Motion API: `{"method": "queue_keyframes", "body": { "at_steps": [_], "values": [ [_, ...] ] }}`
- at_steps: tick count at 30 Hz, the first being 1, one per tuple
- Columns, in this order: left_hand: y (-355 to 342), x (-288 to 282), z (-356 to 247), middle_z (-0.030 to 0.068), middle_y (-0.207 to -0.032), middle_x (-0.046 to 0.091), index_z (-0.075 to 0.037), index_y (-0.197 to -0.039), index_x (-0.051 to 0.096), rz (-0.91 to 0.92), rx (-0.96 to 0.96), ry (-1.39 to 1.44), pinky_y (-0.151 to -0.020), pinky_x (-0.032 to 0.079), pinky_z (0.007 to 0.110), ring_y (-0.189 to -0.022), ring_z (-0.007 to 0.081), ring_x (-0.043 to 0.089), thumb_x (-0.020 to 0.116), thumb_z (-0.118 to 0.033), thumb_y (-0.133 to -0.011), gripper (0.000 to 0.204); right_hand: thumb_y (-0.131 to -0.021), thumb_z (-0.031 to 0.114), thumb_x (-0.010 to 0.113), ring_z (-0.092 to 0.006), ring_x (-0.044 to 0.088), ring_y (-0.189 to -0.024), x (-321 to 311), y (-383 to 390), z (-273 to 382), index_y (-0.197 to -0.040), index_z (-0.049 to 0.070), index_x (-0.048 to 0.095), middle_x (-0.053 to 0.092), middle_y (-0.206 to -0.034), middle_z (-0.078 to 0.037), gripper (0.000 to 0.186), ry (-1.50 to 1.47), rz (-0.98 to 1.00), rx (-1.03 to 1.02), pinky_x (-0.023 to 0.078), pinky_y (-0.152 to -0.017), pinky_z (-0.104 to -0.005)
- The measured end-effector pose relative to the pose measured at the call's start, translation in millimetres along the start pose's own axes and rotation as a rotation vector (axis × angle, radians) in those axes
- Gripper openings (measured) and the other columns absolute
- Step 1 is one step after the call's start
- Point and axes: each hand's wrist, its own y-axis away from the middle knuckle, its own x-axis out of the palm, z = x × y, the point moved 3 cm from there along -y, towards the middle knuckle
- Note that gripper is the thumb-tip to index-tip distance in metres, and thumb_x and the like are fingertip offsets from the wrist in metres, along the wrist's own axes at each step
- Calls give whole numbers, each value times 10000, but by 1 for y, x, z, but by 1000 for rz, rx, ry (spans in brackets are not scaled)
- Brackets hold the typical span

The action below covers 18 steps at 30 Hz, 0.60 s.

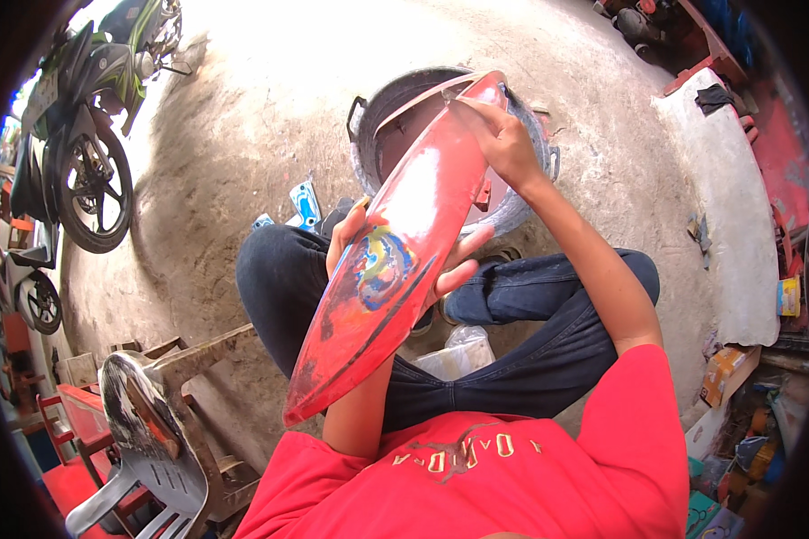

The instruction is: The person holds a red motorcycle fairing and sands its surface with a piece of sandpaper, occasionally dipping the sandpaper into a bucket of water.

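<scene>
A long, glossy red panel [428,198] with a swirled multicolour patch and dark scuffs slants over my lap and a round tub. My left hand [345,237] grips it from beneath, fingers showing at both edges. Near its upper end, my right hand [503,135] presses on the face, fingertips together on a small greyish item that I cannot make out. The tub [386,90] has dark handles and murky liquid; a small red piece shows inside it, partly hidden by the panel.
Two motorbikes [94,180] stand at left. A worn plastic chair [162,476] and wooden frame are lower left. Blue-white pieces [304,205] lie left of the tub, a white block [454,359] between my legs. A pale board [728,216] and clutter line the right.
</scene>
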Motion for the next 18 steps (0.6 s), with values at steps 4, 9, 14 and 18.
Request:
{"method": "queue_keyframes", "body": {
  "at_steps": [4,9,14,18],
  "values": [
    [0,3,-3,252,-1662,348,-73,-1627,348,287,-244,139,-831,546,524,-1505,581,287,524,-442,-1075,688,-1053,161,608,-258,656,-1319,-1,18,29,-1371,62,703,715,-1368,-159,347,136,43,-173,484,-1129,-358],
    [5,-12,-11,246,-1650,360,-97,-1629,350,89,-72,132,-759,539,486,-1465,548,347,496,-453,-1086,665,-1020,108,615,-343,632,-1331,1,36,63,-1350,55,704,687,-1371,-206,346,228,235,-418,502,-1128,-413],
    [11,-13,-13,221,-1650,377,-129,-1637,344,76,-104,128,-738,531,479,-1384,527,404,435,-508,-1093,669,-999,78,610,-356,613,-1346,-4,28,52,-1393,21,652,645,-1407,-252,401,257,132,-226,503,-1133,-460],
    [16,-16,-14,282,-1638,361,-122,-1652,312,16,-63,237,-775,568,600,-1378,606,434,382,-483,-1113,652,-977,68,587,-359,611,-1345,6,61,78,-1419,-11,606,601,-1468,-245,449,332,349,-586,491,-1148,-437]
  ]
}}
